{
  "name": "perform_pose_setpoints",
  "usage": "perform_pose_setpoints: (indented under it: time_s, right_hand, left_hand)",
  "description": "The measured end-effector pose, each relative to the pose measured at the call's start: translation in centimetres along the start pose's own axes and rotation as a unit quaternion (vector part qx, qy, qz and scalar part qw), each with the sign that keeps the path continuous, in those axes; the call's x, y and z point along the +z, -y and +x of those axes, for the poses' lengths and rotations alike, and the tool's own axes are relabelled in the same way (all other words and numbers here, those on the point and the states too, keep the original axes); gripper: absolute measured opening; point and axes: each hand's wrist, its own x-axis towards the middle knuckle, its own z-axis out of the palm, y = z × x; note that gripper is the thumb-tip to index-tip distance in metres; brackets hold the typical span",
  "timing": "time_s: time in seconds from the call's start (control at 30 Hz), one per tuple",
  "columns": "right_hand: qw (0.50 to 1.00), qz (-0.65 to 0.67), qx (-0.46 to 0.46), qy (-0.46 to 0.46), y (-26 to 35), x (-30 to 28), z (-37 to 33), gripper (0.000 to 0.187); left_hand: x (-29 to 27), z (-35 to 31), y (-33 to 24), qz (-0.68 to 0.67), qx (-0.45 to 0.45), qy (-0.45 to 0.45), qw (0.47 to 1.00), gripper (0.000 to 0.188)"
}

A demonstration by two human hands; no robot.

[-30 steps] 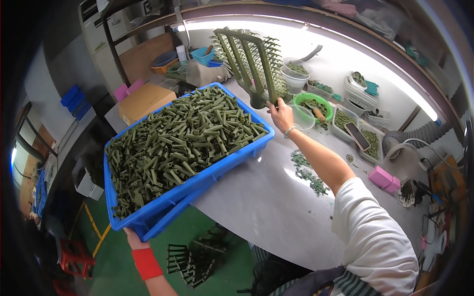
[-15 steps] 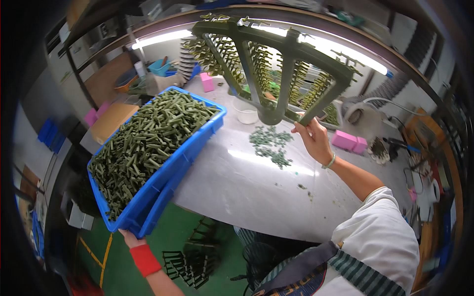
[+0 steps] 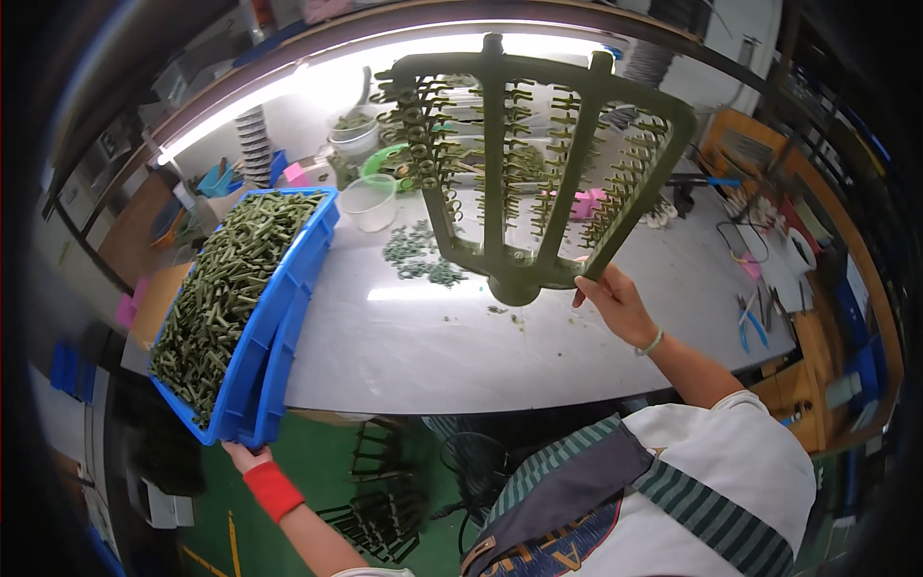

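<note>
My right hand is closed on the lower right corner of a dark green frame, holding it up above the table. Upright bars divide the frame, and rows of small hook-shaped green pieces stick out along them. On the left, my left hand grips the near lower corner of a blue crate, its fingers partly hidden underneath. The crate tilts and is heaped with short dark green sticks, some showing hollow ends. A second blue crate seems nested below it.
Small green bits lie scattered on the grey metal table, beside a clear plastic tub. Blue-handled pliers rest at the right. A lit tube lamp hangs over the back. Dark racks stand on the green floor.
My view has swung to the right. The green frame has turned more face-on and lower, still in my right hand. My left hand stays on the blue crate.
</note>
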Motion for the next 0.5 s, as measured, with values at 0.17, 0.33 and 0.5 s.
perform_pose_setpoints:
  time_s: [0.17, 0.33, 0.5]
  right_hand:
    - [0.991, 0.096, 0.089, -0.011, 2.1, -3.5, -5.3, 0.021]
    - [0.93, 0.294, 0.222, -0.006, 2.5, -6.6, -8.7, 0.03]
    - [0.877, 0.417, 0.238, 0.029, 1.2, -8.1, -11.4, 0.034]
  left_hand:
    - [-6.7, -0.1, -0.9, 0.052, 0.056, -0.114, 0.99, 0.035]
    - [6.9, -20.2, 6.6, 0.081, 0.14, 0.117, 0.98, 0.009]
    - [16.4, -33.8, 14.5, 0.201, -0.159, 0.601, 0.757, 0.05]
